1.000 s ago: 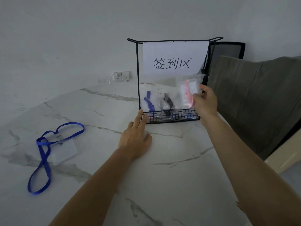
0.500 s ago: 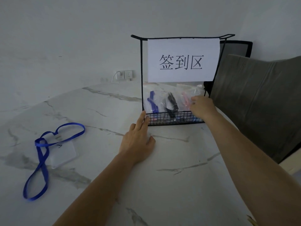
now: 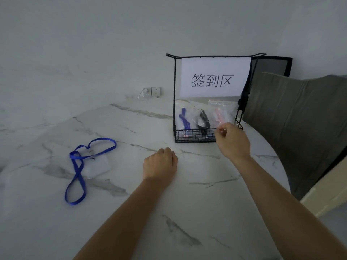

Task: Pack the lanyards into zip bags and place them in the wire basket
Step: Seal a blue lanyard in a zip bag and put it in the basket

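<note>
1. Left hand (image 3: 159, 164): fingers curled under into a fist, resting on the marble surface (image 3: 197, 203) short of the basket. It holds nothing.
2. Right hand (image 3: 231, 139): raised at the right front corner of the wire basket (image 3: 195, 136), fingers curled, thumb and forefinger tips close together. Can't tell whether they're pinching the bag edge or nothing at all.
3. Three zip bags stand upright side by side in the basket. The left bag (image 3: 185, 121) holds a blue lanyard, the middle bag (image 3: 202, 120) a black one, and the right bag (image 3: 221, 113) a pink one. The right bag is just above the right hand's fingertips.
4. A loose blue lanyard (image 3: 74, 155) lies in a twisted loop on the surface, well left of the basket. Its clear badge holder (image 3: 95, 164) is flat beside it, unbagged.
5. A paper sign (image 3: 216, 77) reading 签到区 hangs from the top rail of the basket frame.
6. Background: wall socket (image 3: 152, 91) with a white cable plugged in, grey chair (image 3: 300, 119) to the right of the basket.
</note>
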### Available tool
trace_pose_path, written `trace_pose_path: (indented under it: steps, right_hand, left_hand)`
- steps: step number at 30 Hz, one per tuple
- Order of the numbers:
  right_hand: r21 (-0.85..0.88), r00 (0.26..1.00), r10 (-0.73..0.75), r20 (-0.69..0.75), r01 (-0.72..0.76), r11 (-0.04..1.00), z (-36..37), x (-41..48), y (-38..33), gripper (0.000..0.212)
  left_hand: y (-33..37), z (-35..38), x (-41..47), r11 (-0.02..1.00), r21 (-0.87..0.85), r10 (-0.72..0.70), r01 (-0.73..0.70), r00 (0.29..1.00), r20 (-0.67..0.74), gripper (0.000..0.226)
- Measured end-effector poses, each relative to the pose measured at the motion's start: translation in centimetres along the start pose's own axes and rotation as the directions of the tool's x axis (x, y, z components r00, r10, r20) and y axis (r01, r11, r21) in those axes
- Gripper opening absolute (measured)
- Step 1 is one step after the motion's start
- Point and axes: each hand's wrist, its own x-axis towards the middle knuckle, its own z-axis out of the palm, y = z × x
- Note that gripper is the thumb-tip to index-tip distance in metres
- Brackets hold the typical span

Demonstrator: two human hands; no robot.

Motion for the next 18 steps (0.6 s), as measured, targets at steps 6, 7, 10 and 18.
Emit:
trace_pose_path:
  steps: [6, 7, 10, 18]
  right_hand:
    - [0.023, 0.981, 0.027, 0.194, -0.032, 0.999, 1.0, -4.5, -1.9, 0.017]
    - [0.04, 0.975, 0.014, 0.222, -0.023, 0.999, 1.3, -6.1, -3.4, 0.017]
    - [0.06, 0.956, 0.02, 0.294, -0.039, 0.997, 2.4, -8.2, -4.8, 0.016]
    - [0.033, 0.925, -0.08, 0.371, 0.072, 0.997, 5.9, -12.3, -10.2, 0.016]
  left_hand:
    - [-3.0, -2.0, -4.0, 0.999, 0.024, 0.039, -0.039, 0.999, -0.003, 0.02]
    - [-4.9, -3.3, -5.3, 0.999, 0.033, 0.04, -0.039, 0.999, -0.013, 0.02]
    - [-8.5, -4.4, -5.9, 0.994, 0.098, 0.049, -0.046, 0.998, -0.029, 0.027]
    - [-16.9, -7.4, -7.6, 0.935, 0.158, -0.339, 0.317, 0.93, 0.143, 0.052]
